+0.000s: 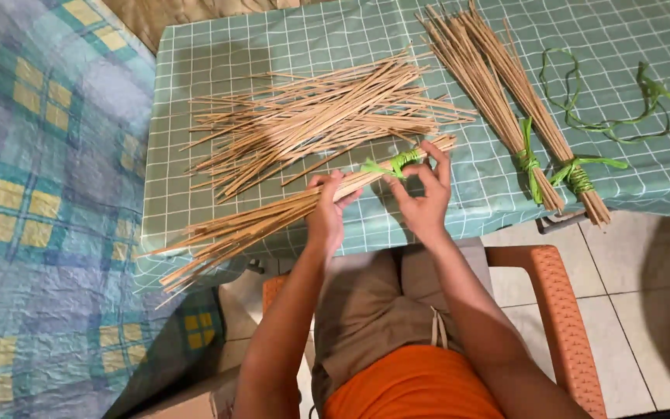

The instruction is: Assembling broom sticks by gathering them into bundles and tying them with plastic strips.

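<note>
Left grip: the left hand (326, 211) is wrapped around the bundle of thin sticks (273, 221) partway along, keeping the sticks packed together.
Right grip: the right hand (422, 195) pinches the green strip binding (402, 162) at the bundle's thick end, fingers on the wrap so it looks kept taut.
Bundle position: slanting over the near edge of the bench (312, 31), its loose thin end fanning out to the left above the patterned bedspread (48, 194).
Loose sticks (312, 116): a spread heap just beyond the hands, within reach.
Tied bundles (517, 109): two lying side by side to the right, each bound in green.
Spare green strips (622, 109): curled at the far right.
Seat: orange chair (556, 310) below.
</note>
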